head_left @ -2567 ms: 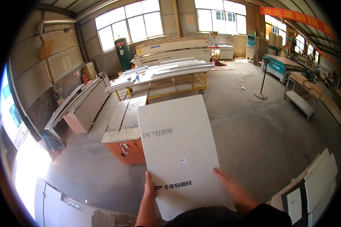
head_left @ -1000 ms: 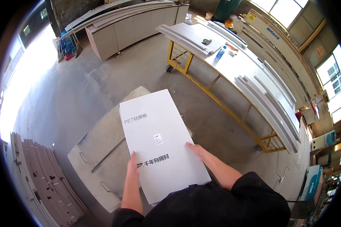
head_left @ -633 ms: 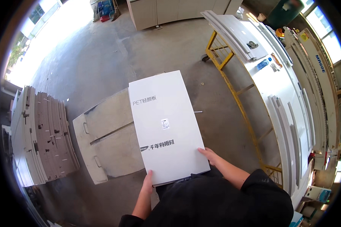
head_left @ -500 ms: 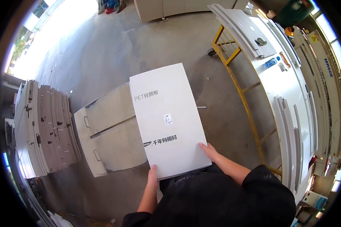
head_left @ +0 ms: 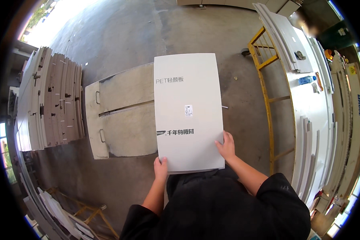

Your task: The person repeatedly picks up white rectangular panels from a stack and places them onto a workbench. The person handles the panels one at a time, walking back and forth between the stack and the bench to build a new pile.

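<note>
A white rectangular board with dark print and a small white label is held flat in front of my body. My left hand grips its near left corner, thumb on top and the other fingers mostly beneath or behind the edge. On the near right edge my right hand is closed round the board, its thumb lying on the face. Beneath the board's left side, on the floor, two beige panels with metal handles lie side by side, partly covered from my view.
Upright stacks of brown and white boards stand at the left. Along the right runs a yellow-framed trolley beside a white worktop bearing strips and a blue-capped water bottle. Another yellow frame is at the lower left.
The view has swung, and the board now sits straighter and further right in it. My right hand has moved up the edge, with more fingers showing. Both hands still hold the board.
</note>
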`<control>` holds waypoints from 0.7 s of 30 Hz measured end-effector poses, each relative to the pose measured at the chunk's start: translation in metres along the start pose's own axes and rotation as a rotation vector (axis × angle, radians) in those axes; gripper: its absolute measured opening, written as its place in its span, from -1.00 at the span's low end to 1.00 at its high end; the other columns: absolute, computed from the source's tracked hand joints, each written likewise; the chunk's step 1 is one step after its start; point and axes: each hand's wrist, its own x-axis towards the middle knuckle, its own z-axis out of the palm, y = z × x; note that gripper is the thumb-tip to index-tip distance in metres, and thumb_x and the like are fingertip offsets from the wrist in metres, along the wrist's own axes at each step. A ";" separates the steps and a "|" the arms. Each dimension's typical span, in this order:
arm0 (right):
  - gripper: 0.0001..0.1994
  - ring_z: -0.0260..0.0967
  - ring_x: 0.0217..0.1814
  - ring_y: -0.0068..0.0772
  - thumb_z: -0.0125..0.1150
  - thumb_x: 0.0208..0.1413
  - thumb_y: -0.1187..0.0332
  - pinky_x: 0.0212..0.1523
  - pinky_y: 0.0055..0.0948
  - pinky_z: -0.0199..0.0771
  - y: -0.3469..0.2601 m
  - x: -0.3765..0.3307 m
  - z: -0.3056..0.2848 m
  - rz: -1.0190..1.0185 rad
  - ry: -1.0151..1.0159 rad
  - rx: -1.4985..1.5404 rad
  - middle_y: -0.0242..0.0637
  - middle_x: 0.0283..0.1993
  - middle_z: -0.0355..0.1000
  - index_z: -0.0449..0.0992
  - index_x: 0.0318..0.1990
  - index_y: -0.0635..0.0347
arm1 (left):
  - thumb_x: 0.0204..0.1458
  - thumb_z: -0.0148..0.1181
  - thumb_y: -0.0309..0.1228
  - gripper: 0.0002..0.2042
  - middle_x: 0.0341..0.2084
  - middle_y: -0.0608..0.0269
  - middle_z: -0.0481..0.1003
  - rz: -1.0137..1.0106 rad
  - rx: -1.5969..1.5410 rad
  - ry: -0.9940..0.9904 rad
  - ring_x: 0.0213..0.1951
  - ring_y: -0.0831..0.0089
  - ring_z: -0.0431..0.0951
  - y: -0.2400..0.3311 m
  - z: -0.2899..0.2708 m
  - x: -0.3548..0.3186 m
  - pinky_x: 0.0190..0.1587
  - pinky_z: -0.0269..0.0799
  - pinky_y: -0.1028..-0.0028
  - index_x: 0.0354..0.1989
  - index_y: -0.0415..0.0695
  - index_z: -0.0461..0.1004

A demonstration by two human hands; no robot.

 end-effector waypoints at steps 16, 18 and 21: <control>-0.31 -0.05 0.54 0.01 0.35 0.02 0.04 0.40 0.05 0.09 -0.151 -0.015 0.098 -0.178 -0.387 -0.383 -0.02 0.49 0.02 0.34 0.32 0.01 | 0.23 0.07 0.12 -0.36 -0.53 0.16 0.56 -0.305 -0.202 0.153 -0.45 0.43 0.46 -0.120 -0.154 0.066 -0.30 0.43 0.37 -0.33 -0.39 0.58; -0.28 -0.11 0.57 0.00 0.33 0.04 0.02 0.42 0.06 0.04 -0.165 -0.014 0.116 -0.188 -0.419 -0.358 -0.04 0.52 -0.03 0.28 0.36 -0.02 | 0.23 0.05 0.14 -0.35 -0.51 0.13 0.57 -0.281 -0.200 0.191 -0.45 0.41 0.48 -0.130 -0.165 0.075 -0.30 0.44 0.36 -0.31 -0.41 0.58; -0.25 -0.16 0.59 -0.01 0.31 0.06 0.00 0.46 0.05 -0.03 -0.188 -0.010 0.134 -0.228 -0.466 -0.338 -0.08 0.54 -0.07 0.23 0.40 -0.04 | 0.25 0.02 0.14 -0.33 -0.47 0.08 0.60 -0.280 -0.184 0.193 -0.43 0.35 0.52 -0.143 -0.190 0.094 -0.27 0.45 0.33 -0.29 -0.42 0.58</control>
